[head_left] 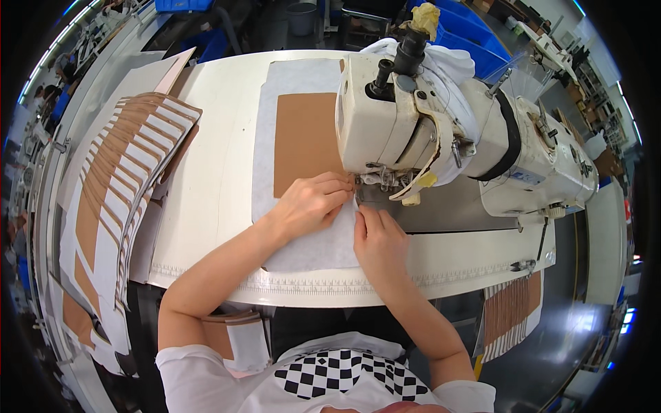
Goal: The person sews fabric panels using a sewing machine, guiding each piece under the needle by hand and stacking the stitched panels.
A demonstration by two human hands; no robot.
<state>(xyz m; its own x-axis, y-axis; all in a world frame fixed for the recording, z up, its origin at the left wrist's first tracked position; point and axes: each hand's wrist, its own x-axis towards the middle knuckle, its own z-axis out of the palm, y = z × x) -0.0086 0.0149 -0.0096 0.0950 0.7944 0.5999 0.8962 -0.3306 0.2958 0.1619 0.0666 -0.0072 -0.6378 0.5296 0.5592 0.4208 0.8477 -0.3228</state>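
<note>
A brown panel (306, 138) lies on a larger white sheet (265, 179), partly under the head of a white sewing machine (372, 124). My left hand (317, 202) rests on the sheet at the panel's lower edge. Its fingers are curled together beside the presser foot (385, 177), and what they grip is hidden. Just below the needle area, my right hand (381, 242) is closed, with thumb and fingertips pinching the sheet's right edge. Both hands' fingertips are close to each other. The needle itself cannot be made out.
At the left, a fanned stack of brown and white panels (131, 158) lies on a board. Another striped bundle (513, 310) hangs at the lower right. A ruler strip (310, 282) runs along the table's front edge. Blue bins (468, 34) stand behind the machine.
</note>
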